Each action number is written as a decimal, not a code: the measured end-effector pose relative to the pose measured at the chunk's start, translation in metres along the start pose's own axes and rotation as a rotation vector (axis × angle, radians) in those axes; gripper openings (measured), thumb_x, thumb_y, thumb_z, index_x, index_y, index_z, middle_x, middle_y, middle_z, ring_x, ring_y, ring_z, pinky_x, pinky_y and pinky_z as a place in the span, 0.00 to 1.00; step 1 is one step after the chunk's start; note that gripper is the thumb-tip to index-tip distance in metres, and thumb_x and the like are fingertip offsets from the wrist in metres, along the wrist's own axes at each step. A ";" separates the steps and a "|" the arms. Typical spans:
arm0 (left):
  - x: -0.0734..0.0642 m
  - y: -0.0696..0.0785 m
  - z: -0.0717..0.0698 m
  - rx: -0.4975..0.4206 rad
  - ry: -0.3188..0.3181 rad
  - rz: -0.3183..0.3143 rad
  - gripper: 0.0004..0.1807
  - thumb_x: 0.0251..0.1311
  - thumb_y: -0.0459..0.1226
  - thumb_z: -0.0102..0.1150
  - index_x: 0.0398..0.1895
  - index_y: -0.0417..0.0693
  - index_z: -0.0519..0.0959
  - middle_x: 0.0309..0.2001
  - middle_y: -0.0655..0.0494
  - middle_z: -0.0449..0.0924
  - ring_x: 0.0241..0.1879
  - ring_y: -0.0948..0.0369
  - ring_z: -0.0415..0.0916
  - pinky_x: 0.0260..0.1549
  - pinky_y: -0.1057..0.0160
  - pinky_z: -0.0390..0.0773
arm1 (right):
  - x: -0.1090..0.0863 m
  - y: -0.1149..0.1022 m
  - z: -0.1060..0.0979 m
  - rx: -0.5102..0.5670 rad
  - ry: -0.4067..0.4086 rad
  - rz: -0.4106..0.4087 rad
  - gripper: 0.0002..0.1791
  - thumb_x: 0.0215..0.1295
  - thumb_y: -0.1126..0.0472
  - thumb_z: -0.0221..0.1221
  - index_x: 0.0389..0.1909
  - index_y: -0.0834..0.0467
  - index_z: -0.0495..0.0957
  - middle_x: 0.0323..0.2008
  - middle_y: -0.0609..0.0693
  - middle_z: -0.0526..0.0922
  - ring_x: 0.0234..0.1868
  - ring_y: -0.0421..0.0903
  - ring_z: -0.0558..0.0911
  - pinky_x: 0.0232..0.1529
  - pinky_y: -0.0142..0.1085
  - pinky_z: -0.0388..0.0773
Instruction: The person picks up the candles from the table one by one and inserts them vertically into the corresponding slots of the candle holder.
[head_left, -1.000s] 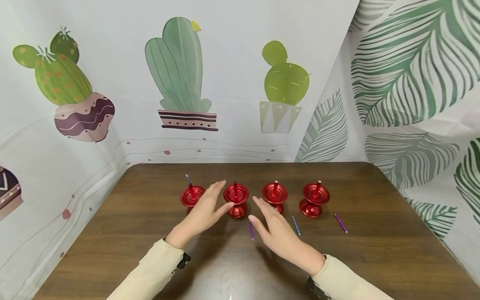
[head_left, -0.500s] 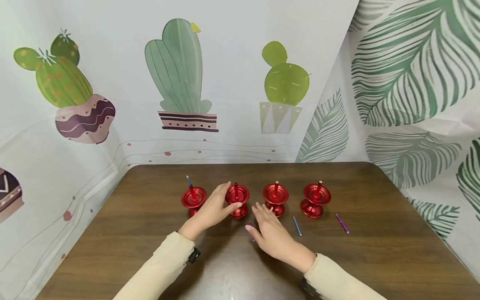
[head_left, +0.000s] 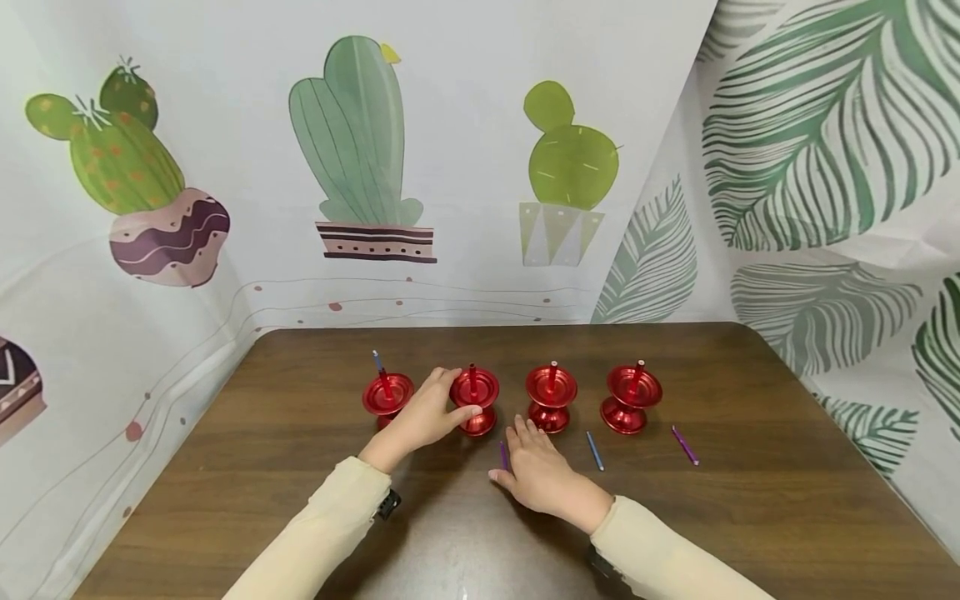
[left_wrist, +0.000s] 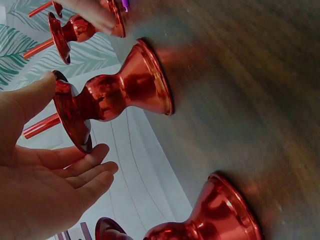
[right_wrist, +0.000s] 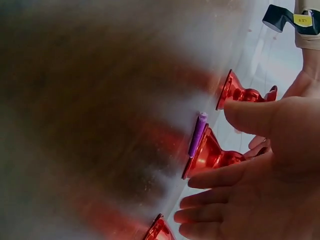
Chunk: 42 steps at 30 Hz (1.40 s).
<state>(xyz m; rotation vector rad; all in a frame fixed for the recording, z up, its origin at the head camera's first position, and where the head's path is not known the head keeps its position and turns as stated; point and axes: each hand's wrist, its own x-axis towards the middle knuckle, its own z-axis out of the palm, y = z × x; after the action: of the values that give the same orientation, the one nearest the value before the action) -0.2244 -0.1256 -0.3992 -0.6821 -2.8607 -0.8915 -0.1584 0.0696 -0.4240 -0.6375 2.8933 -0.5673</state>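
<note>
Nearest us: right hand (head_left: 540,473), fingers straight, grasping nothing, just beside a purple candle (right_wrist: 198,136) on the table (head_left: 450,542). Loose blue candle (head_left: 595,451) and other purple candle (head_left: 685,446) lie to its right. Farther, the left hand (head_left: 426,412) grips the second holder (head_left: 486,393) by its dish. Upright blue candle (head_left: 377,361) stands in the leftmost holder (head_left: 386,396); second, third holder (head_left: 551,390) and rightmost holder (head_left: 632,400) lack candles. We judge one fitted, three left. Left hand hides part of the leftmost base; grip firmness unclear.
</note>
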 end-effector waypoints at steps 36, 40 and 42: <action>0.001 0.000 0.000 0.008 0.025 0.020 0.36 0.56 0.43 0.69 0.60 0.27 0.68 0.52 0.39 0.72 0.52 0.49 0.74 0.53 0.52 0.75 | -0.006 -0.005 -0.029 0.067 0.227 -0.163 0.11 0.59 0.71 0.62 0.25 0.59 0.69 0.23 0.46 0.68 0.27 0.43 0.69 0.29 0.37 0.70; 0.002 0.001 -0.002 0.007 0.028 0.022 0.35 0.55 0.42 0.69 0.59 0.27 0.68 0.52 0.39 0.72 0.51 0.50 0.74 0.52 0.52 0.75 | 0.006 -0.008 -0.047 0.245 0.291 -0.133 0.07 0.61 0.70 0.61 0.28 0.60 0.72 0.27 0.47 0.72 0.29 0.43 0.70 0.31 0.35 0.70; 0.002 0.001 -0.001 0.004 0.028 0.026 0.35 0.55 0.42 0.70 0.59 0.27 0.68 0.52 0.39 0.72 0.51 0.50 0.74 0.52 0.53 0.75 | 0.014 -0.010 -0.052 0.349 0.337 -0.130 0.06 0.62 0.70 0.61 0.29 0.60 0.74 0.30 0.48 0.74 0.31 0.44 0.72 0.33 0.37 0.73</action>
<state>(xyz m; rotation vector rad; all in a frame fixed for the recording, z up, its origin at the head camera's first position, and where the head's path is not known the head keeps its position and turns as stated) -0.2258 -0.1246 -0.3973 -0.6991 -2.8218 -0.8844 -0.1780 0.0726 -0.3728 -0.7382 2.9435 -1.2744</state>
